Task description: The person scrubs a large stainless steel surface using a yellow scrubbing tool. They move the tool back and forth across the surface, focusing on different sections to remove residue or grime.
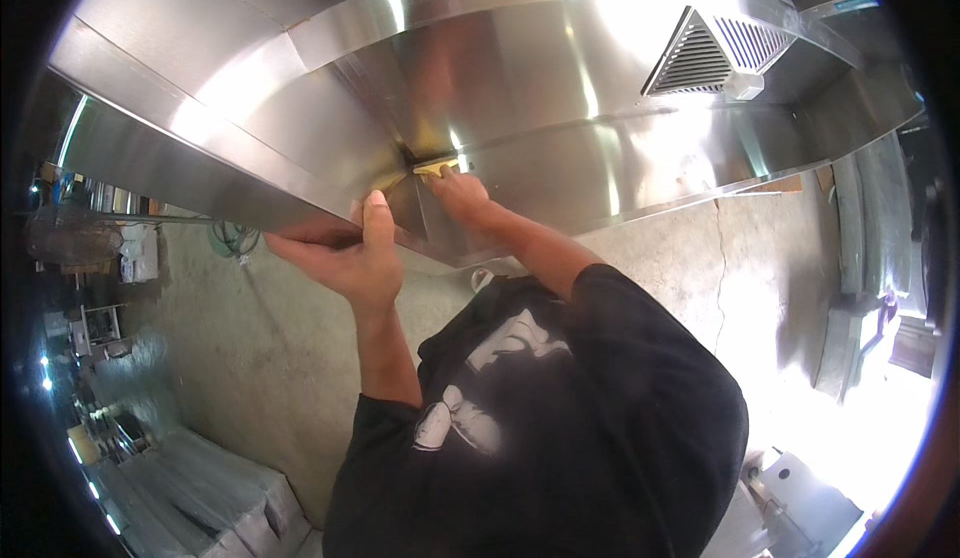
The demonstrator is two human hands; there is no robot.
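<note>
A large stainless steel hood (510, 178) spreads across the upper part of the view, its inner corner facing me. My left hand (360, 263) grips the hood's lower edge, thumb up on the inner side and fingers stretched along the outer face. Inside the corner, my right hand (462, 200) presses a folded yellow cloth (436, 168) against the metal, with its fingers closed on it. Around the cloth the steel shows dark and yellowish tones, which may be partly reflection.
A slatted triangular metal vent (700, 58) sits in the hood at upper right. Below lies a concrete floor (270, 348) with a crack on the right. Grey-covered bulky items (200, 498) stand at lower left. A coiled green hose (232, 238) and shelved goods are at left.
</note>
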